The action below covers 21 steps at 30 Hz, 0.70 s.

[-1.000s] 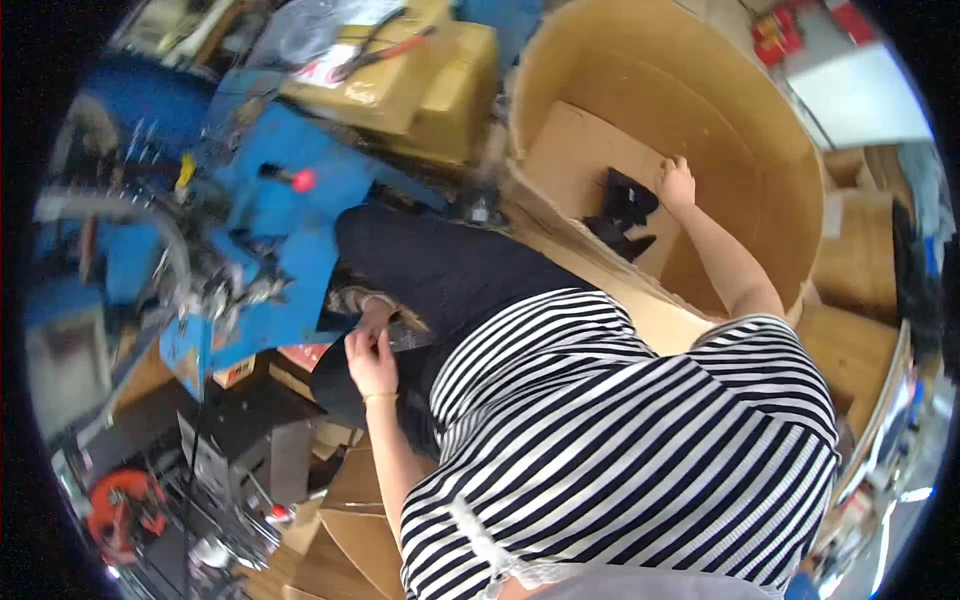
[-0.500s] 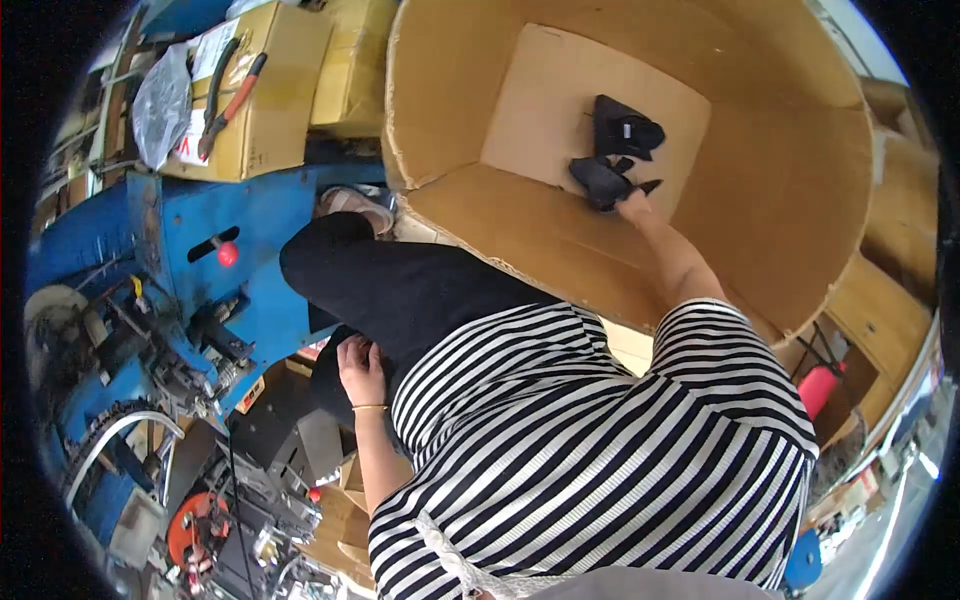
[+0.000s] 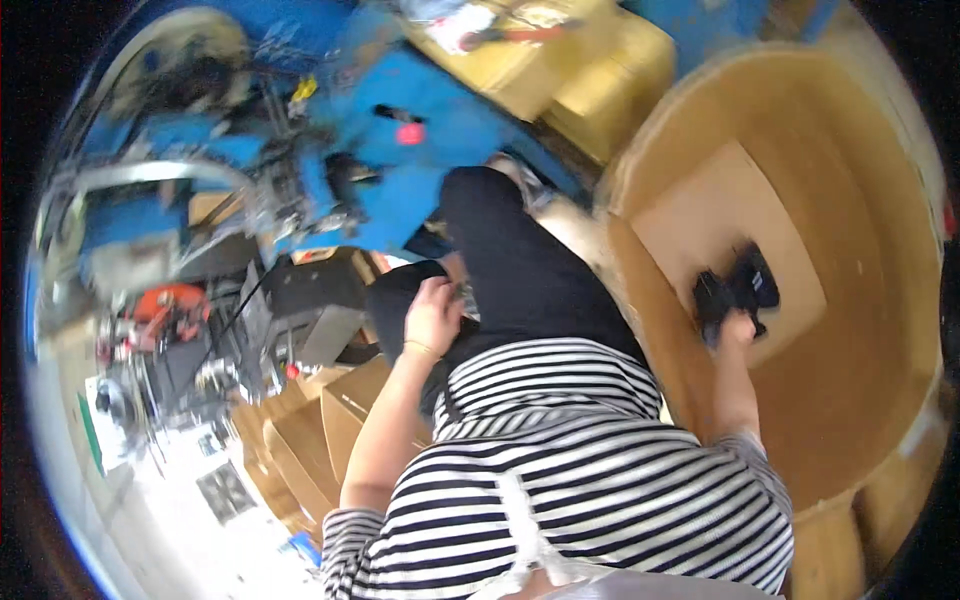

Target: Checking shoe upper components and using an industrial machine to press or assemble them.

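My right hand (image 3: 738, 328) reaches down into a large open cardboard box (image 3: 840, 420). Its fingers are closed at the edge of a black, soft-looking item (image 3: 712, 298) on the box floor. Against that item lies a second black piece (image 3: 757, 275) with a small white mark; motion blur hides what kind of things they are. Over by my black-clad legs (image 3: 530, 270), my left hand (image 3: 433, 318) hangs with bent fingers. A small pale, greyish patch shows beside its fingertips, too blurred to name.
Blue machinery (image 3: 390, 190) with a red knob (image 3: 410, 133) stands ahead on the left. Yellowish cartons (image 3: 600, 85) with red-handled pliers (image 3: 530, 35) sit beyond it. Brown cartons (image 3: 305, 440) and a cluttered dark area with an orange-red part (image 3: 165, 315) are at my left.
My view has swung left, so the box appears farther right and blurred. My right hand stays at the black items. The left hand has lifted slightly and its fingers bend more.
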Motion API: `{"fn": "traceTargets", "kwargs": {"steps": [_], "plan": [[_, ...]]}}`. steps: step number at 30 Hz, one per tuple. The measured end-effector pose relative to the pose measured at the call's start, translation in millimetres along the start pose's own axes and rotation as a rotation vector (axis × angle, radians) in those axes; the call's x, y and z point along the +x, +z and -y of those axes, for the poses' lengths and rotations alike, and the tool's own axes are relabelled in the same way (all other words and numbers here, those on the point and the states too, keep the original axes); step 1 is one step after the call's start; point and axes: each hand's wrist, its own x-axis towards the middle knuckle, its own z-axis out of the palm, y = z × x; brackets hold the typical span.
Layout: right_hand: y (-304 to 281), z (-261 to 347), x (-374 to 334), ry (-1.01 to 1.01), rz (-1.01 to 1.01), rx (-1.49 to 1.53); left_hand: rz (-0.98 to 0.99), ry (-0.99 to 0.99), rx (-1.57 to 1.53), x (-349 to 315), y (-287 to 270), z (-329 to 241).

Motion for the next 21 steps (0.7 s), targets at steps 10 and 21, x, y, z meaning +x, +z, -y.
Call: {"fn": "traceTargets", "kwargs": {"steps": [10, 21], "plan": [[-426.3, 191.1, -27.4, -0.788, -0.287, 1.008, -0.482, 0.493, -0.289, 49.0, -84.2, -93.2], [-441.1, 376.2, -275.1, -1.643, 0.552, 0.589, -0.539, 0.097, -0.397, -14.2, -154.6, -28.6]]}}
